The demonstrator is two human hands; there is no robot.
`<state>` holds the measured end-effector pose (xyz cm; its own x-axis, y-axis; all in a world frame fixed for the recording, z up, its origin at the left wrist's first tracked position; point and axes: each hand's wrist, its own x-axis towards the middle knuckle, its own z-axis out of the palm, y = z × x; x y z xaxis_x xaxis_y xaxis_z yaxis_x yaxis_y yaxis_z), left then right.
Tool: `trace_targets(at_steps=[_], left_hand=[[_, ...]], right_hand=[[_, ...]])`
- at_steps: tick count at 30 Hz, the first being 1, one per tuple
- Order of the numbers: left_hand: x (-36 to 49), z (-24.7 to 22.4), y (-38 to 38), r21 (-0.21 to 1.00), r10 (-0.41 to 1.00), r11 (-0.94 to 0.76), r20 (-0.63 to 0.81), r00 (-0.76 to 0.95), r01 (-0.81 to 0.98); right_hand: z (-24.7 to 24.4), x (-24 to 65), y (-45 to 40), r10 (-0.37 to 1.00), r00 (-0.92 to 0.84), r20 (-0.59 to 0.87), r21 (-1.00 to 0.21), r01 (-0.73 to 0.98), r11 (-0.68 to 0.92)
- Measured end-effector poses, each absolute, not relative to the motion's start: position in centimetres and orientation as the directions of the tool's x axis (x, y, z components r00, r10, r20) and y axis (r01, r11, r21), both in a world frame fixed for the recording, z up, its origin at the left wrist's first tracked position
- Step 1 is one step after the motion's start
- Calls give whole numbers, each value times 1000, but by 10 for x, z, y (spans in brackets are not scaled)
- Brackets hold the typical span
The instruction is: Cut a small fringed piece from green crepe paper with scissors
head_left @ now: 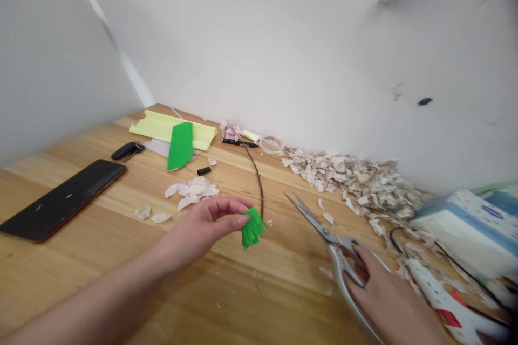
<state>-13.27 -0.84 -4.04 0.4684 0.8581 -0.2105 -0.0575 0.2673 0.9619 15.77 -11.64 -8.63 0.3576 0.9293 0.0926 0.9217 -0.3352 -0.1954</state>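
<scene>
Between the thumb and fingers of my left hand is a small piece of green crepe paper, its free edge cut into a fringe. My right hand grips the silver scissors by the handles; the blades are slightly apart and point up and left, away from the fringed paper. Behind the fringe a thin brown twig lies on the wooden table. A larger green crepe paper piece rests on a yellow crepe paper sheet at the back left.
White petal-like scraps lie left of centre, near a black cap. A big pile of pale scraps runs along the wall. At right are a tissue pack and a white glue gun; at left, a dark flat case and keys.
</scene>
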Motion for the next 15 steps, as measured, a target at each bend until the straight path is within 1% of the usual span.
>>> trace_targets(at_steps=[1,2,4,7,11,15], left_hand=[[-132,-44,-8,965,855,258,-205,477,-47],[-131,-48,-7,968,850,249,-199,487,-39],[-130,-57,-5,972,835,234,-184,519,-32],[-128,-66,-3,979,811,205,-169,561,0],[-125,-70,-6,990,816,96,-138,562,103],[-124,-71,-10,989,812,10,-94,576,147]], right_hand=[[-88,158,-111,915,398,66,-149,911,-385],[-89,158,-106,910,412,51,-128,906,-403],[-93,156,-99,913,405,51,-108,911,-398],[-100,154,-95,924,374,78,-124,924,-363],[-110,154,-90,929,351,119,-153,931,-332],[-116,156,-88,929,340,146,-179,933,-313]])
